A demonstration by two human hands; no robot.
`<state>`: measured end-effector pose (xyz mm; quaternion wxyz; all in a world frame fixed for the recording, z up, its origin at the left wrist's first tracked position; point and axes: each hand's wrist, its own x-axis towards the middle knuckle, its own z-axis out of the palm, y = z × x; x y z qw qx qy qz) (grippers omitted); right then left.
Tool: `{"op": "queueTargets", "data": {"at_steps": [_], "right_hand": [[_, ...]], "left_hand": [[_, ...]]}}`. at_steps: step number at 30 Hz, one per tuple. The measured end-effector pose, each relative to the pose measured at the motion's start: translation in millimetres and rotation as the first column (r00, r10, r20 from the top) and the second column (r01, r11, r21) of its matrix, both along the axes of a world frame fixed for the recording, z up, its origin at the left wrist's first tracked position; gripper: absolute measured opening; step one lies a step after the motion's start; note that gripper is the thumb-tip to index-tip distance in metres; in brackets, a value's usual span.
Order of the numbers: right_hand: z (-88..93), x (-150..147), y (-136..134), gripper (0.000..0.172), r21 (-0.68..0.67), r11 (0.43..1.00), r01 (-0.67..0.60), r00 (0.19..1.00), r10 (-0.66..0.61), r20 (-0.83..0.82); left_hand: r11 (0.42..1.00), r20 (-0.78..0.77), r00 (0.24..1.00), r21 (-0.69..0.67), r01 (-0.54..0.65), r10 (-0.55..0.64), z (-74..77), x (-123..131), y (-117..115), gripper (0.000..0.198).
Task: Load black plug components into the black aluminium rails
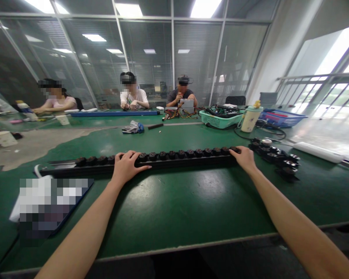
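Left hand [128, 166]: gripping the black rail [177, 164] (thumb along its front)
Right hand [243, 157]: pinching a black piece [235, 149] at its end

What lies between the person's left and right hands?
Head view: a row of small black parts along the black rail, between left hand and right hand.

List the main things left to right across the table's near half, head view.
Blue-edged flat item, left hand on the long black rail, right hand near its right end, black parts, white roll.
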<state>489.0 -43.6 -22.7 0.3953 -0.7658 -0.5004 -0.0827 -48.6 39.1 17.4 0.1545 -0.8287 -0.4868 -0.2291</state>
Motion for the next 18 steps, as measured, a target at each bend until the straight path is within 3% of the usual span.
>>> {"op": "queueTargets", "data": {"at_steps": [8,18], "right_hand": [[3.0,-4.4,-3.6,0.048,-0.01,1.0,0.021,1.0,-0.021,0.003],[8.4,-8.2,-6.8,0.046,0.053,0.998,0.022,0.993,-0.016,-0.115]], "left_hand": [[1.0,0.001,1.0,0.013,0.012,-0.012,2.8,0.4,-5.1,0.072],[1.0,-0.002,1.0,0.03,0.007,-0.007,2.7,-2.6,-12.2,0.074]]}}
